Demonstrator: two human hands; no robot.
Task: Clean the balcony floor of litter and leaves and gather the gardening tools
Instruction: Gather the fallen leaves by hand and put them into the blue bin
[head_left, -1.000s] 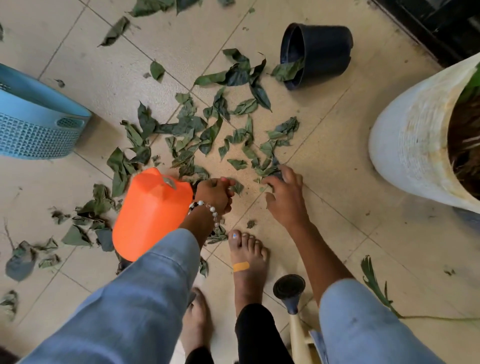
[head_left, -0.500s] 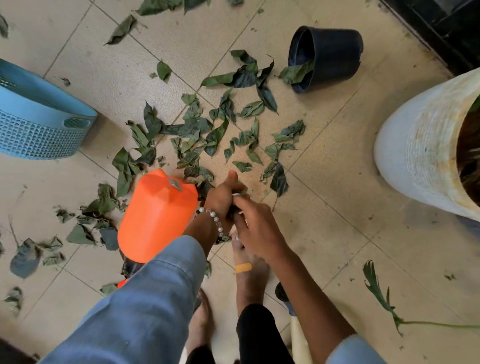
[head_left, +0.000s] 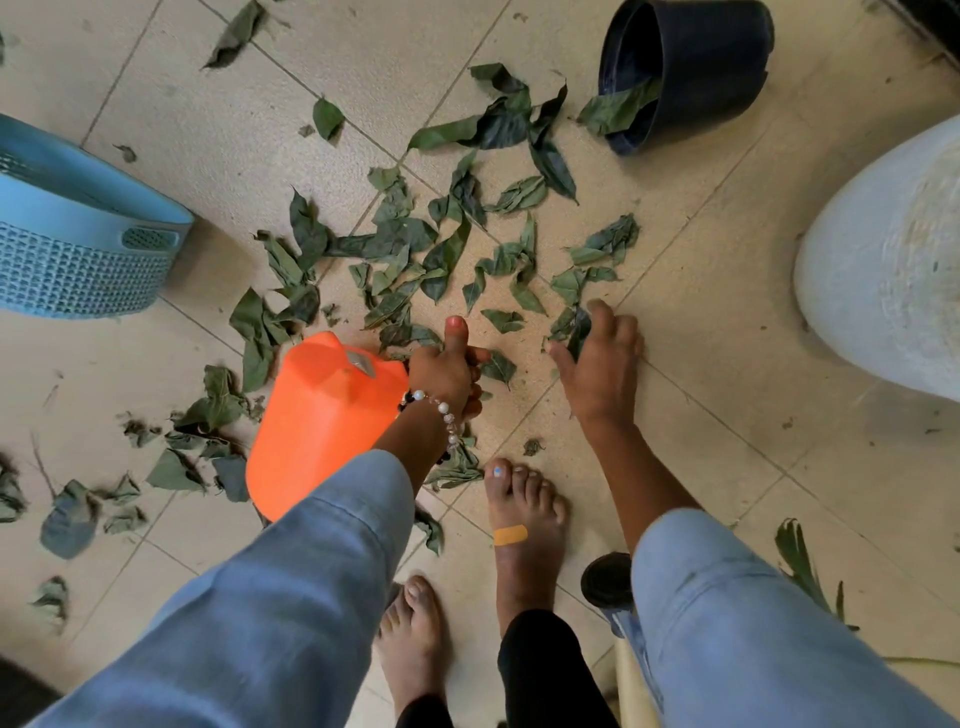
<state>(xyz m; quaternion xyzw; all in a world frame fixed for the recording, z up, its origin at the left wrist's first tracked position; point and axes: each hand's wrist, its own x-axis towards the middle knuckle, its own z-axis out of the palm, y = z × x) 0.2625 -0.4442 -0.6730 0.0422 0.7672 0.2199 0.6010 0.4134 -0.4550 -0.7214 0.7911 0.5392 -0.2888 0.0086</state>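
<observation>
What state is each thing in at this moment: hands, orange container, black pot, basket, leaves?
Left hand: curled in a grip beside the orange container, thumb up.
Right hand: fingers closing on leaves on the floor.
Orange container: tilted, mouth hidden.
Black pot: tipped on its side, a leaf in its mouth.
Blue basket: on the floor, contents unseen.
Leaves: scattered over the tiles.

A single wide-angle head view looks almost straight down from above at the beige tiled balcony floor (head_left: 701, 291). It sits close over the person's denim sleeves and bare feet, with straight lines bowing at the frame's edges.
</observation>
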